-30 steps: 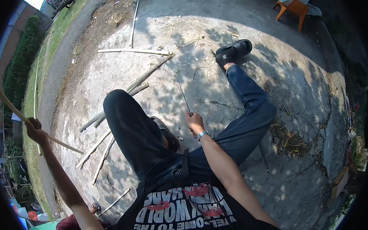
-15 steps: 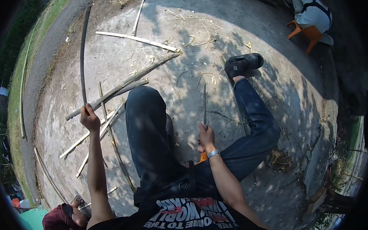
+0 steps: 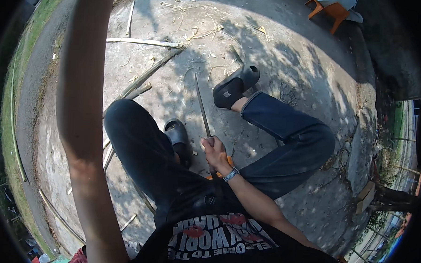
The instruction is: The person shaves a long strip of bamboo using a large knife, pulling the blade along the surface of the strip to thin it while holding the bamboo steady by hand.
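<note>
My right hand [image 3: 215,155] is closed around the handle of a long, narrow-bladed knife [image 3: 202,106]. Its blade points up and slightly left, between my legs, above the ground. A silvery watch sits on that wrist. My left forearm [image 3: 82,102] rises large and close along the left side and leaves through the top edge, so the left hand and anything in it are hidden. Left of my bent knee, a bamboo pole [image 3: 153,70] lies on the concrete, with a pale split strip [image 3: 141,42] beyond its far end.
Curled shavings [image 3: 203,33] litter the ground ahead. My dark clogs [image 3: 231,90] rest there. Someone sits by an orange stool [image 3: 335,14] at the far right. A long green pole [image 3: 15,137] lies on the grass at left. A cardboard box [image 3: 366,197] stands at right.
My left hand, which held a long dark strip, has gone up out of view, its forearm now close. My right hand and the knife have shifted left, the blade tilting left. My right foot has moved inward.
</note>
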A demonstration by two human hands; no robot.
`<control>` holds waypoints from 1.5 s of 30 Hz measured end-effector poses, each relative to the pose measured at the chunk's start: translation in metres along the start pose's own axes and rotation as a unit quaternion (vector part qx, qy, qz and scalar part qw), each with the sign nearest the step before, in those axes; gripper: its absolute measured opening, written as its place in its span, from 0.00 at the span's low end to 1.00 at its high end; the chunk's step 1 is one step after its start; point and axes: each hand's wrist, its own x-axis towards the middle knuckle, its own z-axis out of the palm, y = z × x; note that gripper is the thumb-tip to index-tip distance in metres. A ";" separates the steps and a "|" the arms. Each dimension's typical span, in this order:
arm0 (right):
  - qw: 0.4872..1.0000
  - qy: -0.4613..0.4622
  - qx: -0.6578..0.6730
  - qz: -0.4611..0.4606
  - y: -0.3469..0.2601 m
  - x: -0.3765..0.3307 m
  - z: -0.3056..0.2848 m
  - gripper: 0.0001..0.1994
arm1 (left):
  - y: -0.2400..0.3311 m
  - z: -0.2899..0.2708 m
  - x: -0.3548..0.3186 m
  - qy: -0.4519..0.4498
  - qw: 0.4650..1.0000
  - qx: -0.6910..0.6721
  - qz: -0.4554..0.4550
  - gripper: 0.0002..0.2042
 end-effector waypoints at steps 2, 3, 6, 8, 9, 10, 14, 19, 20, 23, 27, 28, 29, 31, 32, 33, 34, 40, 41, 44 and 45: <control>0.999 -0.009 0.029 0.024 0.004 -0.001 0.004 0.25 | -0.057 0.049 -0.009 0.006 0.988 -0.081 -0.128 0.15; 0.997 -0.038 0.055 0.033 0.002 -0.004 0.008 0.26 | -0.062 0.094 -0.068 0.024 0.995 -0.038 -0.094 0.15; 0.998 -0.022 -0.043 -0.040 0.006 -0.002 0.018 0.28 | -0.146 0.152 -0.140 0.011 0.973 -0.155 -0.173 0.16; 0.998 -0.042 -0.050 -0.018 0.005 0.008 0.017 0.25 | -0.182 0.189 -0.198 -0.039 0.935 -0.192 -0.296 0.16; 0.997 -0.057 -0.044 -0.001 -0.004 0.009 0.013 0.23 | -0.196 0.207 -0.224 -0.050 0.905 -0.207 -0.368 0.17; 0.998 -0.055 -0.025 -0.022 0.023 0.017 0.014 0.21 | -0.212 0.233 -0.252 -0.084 0.875 -0.211 -0.428 0.19; 0.998 -0.016 0.028 -0.048 0.053 0.032 0.023 0.17 | -0.269 0.217 -0.322 -0.378 0.787 0.060 -0.483 0.44; 0.950 -0.058 0.199 0.234 0.014 0.029 0.018 0.16 | -0.383 0.037 -0.331 -0.203 0.875 0.265 -0.351 0.30; 0.937 -0.060 0.220 0.265 0.005 0.029 0.016 0.16 | -0.407 -0.017 -0.323 -0.157 0.870 0.313 -0.347 0.29; 0.918 -0.091 0.272 0.275 -0.009 0.027 0.016 0.16 | -0.457 -0.187 -0.302 -0.056 0.784 0.526 -0.325 0.29; 0.905 -0.067 0.276 0.317 -0.002 0.036 0.013 0.16 | -0.473 -0.285 -0.313 -0.103 0.639 0.692 -0.320 0.32; 0.914 -0.079 0.267 0.296 0.001 0.035 0.017 0.16 | -0.471 -0.313 -0.317 -0.118 0.606 0.731 -0.289 0.31; 0.914 -0.079 0.265 0.298 0.000 0.036 0.019 0.16 | -0.472 -0.323 -0.324 -0.136 0.574 0.764 -0.262 0.30; 0.913 -0.075 0.272 0.295 -0.005 0.033 0.019 0.15 | -0.472 -0.332 -0.336 -0.168 0.569 0.759 -0.269 0.26; 0.914 -0.071 0.271 0.294 -0.008 0.037 0.019 0.14 | -0.471 -0.332 -0.341 -0.198 0.564 0.754 -0.272 0.21; 0.914 -0.067 0.269 0.297 -0.012 0.039 0.020 0.14 | -0.471 -0.333 -0.342 -0.201 0.566 0.751 -0.275 0.21; 0.930 -0.067 0.248 0.263 -0.018 0.038 0.019 0.13 | -0.466 -0.338 -0.340 -0.223 0.594 0.737 -0.233 0.17; 0.992 -0.071 0.095 0.051 -0.108 0.043 -0.067 0.26 | -0.388 -0.340 -0.283 -0.290 0.732 0.616 0.007 0.12; 0.992 -0.096 0.075 -0.024 -0.133 0.050 -0.104 0.29 | -0.369 -0.329 -0.260 -0.288 0.742 0.603 -0.048 0.13; 0.977 -0.117 0.163 -0.071 -0.249 0.025 -0.175 0.54 | -0.289 -0.340 -0.202 -0.152 0.752 0.639 -0.059 0.12; 0.968 -0.129 0.172 -0.130 -0.278 0.005 -0.192 0.48 | -0.265 -0.362 -0.182 -0.119 0.759 0.640 0.018 0.13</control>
